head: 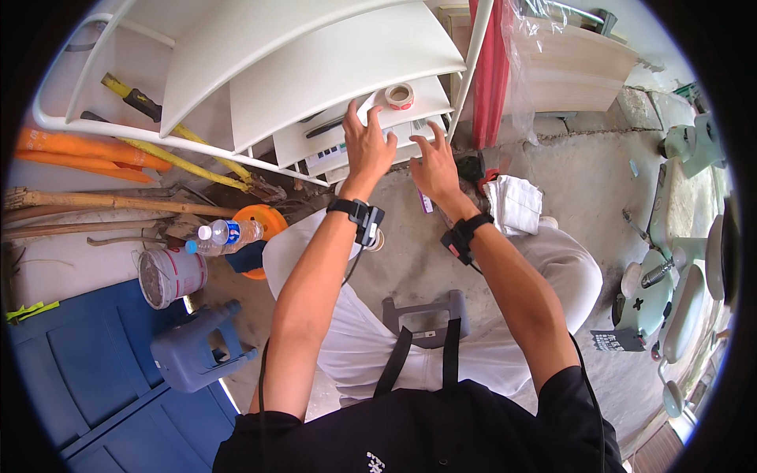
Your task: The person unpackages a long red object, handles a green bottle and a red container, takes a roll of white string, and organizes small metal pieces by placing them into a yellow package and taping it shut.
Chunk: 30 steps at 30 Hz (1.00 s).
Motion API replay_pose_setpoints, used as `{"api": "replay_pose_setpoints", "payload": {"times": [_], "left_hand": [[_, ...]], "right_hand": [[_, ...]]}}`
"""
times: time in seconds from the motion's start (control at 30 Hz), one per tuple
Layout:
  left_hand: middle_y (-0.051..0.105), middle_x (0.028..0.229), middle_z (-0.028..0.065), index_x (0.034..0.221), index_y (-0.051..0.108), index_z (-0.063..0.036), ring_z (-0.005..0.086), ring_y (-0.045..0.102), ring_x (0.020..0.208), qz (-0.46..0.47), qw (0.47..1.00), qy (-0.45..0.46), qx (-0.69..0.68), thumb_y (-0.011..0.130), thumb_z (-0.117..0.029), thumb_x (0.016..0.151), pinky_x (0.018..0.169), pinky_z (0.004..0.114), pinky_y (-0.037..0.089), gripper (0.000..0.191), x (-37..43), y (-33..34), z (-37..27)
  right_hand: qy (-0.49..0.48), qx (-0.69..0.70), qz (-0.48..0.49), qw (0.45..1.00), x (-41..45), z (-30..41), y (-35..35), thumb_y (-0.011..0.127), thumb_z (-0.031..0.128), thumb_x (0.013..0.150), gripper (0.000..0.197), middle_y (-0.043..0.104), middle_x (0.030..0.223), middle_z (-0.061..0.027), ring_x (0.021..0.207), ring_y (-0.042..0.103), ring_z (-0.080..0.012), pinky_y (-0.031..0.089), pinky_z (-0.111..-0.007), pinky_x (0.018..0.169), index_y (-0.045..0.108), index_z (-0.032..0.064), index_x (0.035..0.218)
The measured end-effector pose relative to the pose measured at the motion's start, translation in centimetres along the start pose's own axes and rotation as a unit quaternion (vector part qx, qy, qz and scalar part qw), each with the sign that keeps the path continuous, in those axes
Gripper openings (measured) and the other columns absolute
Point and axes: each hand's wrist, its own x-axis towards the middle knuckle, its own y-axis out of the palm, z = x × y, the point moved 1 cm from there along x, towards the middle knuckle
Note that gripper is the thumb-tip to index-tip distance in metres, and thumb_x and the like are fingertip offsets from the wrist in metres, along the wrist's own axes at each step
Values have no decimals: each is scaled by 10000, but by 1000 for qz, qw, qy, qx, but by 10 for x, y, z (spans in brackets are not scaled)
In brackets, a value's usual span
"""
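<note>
My left hand is raised before a white metal shelf rack, its fingers apart and nothing in them. A dark pen-like object lies on a lower shelf just left of its fingers. Close to its fingertips, a roll of tape or stickers rests on the shelf. My right hand hovers near the rack's right post, fingers spread and bent, holding nothing. Below the shelf edge near it, a small purple and white box is on the floor. A folded white cloth lies to the right of my right wrist.
At left are yellow-handled tools, wooden poles, a plastic bottle over an orange container, a white bucket and a blue-grey plastic stool. A pale green scooter stands at right. Red fabric hangs beside the rack.
</note>
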Motion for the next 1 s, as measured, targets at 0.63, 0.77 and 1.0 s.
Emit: {"api": "replay_pose_setpoints", "payload": {"times": [0.63,0.77,1.0], "left_hand": [[779,1252,193,1212,768,16,380,726,1166,74,982,-29,-172,695,-118,1021,1070,429,552,244,-73,-61,-73],[744,1286,164,1397,649,9,261,725,1179,-23,902,-141,-408,636,-75,1088,1066,372,551,321,-136,-97,-108],[640,1479,187,1608,456,-19,254,644,1335,148,714,-307,-612,774,-126,1010,1162,422,493,686,-214,-86,-115]], "right_hand": [[-46,128,48,990,-20,6,-46,704,193,1017,357,680,1347,-227,1183,695,-374,565,-445,1032,738,-6,1311],[158,458,93,870,-109,33,-85,649,179,1092,289,720,1256,-125,1115,714,-223,562,-349,1014,727,-8,1298],[187,636,88,743,-197,38,-116,640,200,1128,148,712,1063,-10,964,653,-108,526,-275,891,698,65,1145]]}}
